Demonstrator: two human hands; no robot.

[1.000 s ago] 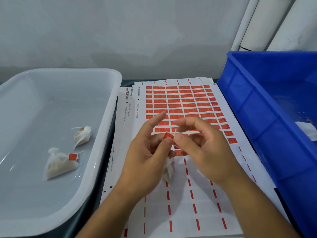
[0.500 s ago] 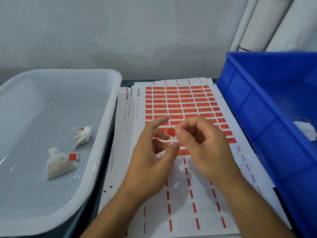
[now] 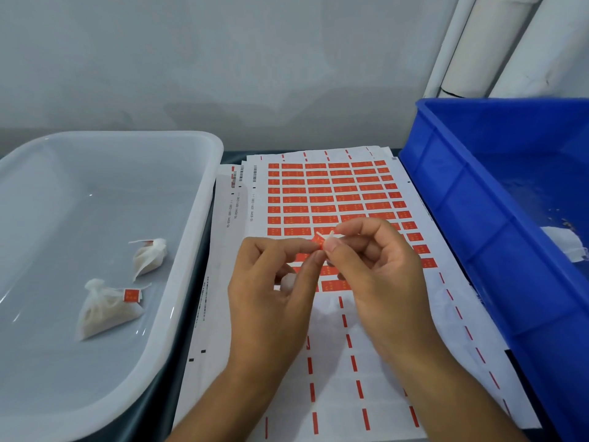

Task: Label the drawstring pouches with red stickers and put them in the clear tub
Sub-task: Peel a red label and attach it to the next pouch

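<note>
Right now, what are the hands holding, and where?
Both hands, left and right, pinch a red sticker by its edges, folded over a pouch's string.

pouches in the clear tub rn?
2. One pouch lies mid-tub, the other nearer the front with a red sticker. Both lie toward the right wall of the clear tub; none seems hidden.

A plain work corner by a grey wall

Beyond the hands a pale grey wall (image 3: 223,65) stands, evenly lit. Far to their upper right, white pipes (image 3: 497,43) lean. A dark tabletop (image 3: 229,154) shows under the things.
</note>
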